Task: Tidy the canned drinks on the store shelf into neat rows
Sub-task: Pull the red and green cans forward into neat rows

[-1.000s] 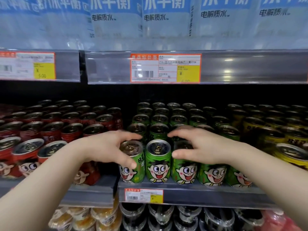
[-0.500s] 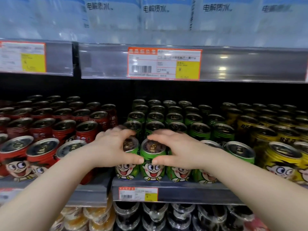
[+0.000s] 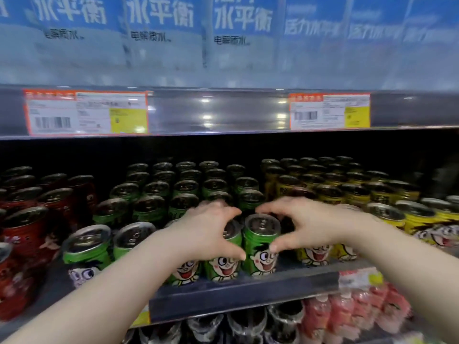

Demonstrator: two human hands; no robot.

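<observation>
At the front edge of the shelf [image 3: 243, 296], the left hand [image 3: 206, 234] curls round a green can [image 3: 222, 265] and the right hand [image 3: 305, 227] grips the end can [image 3: 260, 254] touching it. Both stand upright, cartoon faces outward. Behind, green rows [image 3: 183, 187] run back between red cans [image 3: 22, 234] and yellow cans [image 3: 419, 219].

Left hand [image 3: 206, 235] and right hand [image 3: 306, 225] have shifted right along the front row, onto green cans [image 3: 258, 240] beside yellow cans [image 3: 419, 219]

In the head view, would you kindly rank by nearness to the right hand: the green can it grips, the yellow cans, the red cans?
1. green can: gripped by the right hand.
2. yellow cans: immediately right.
3. red cans: far left.
</observation>
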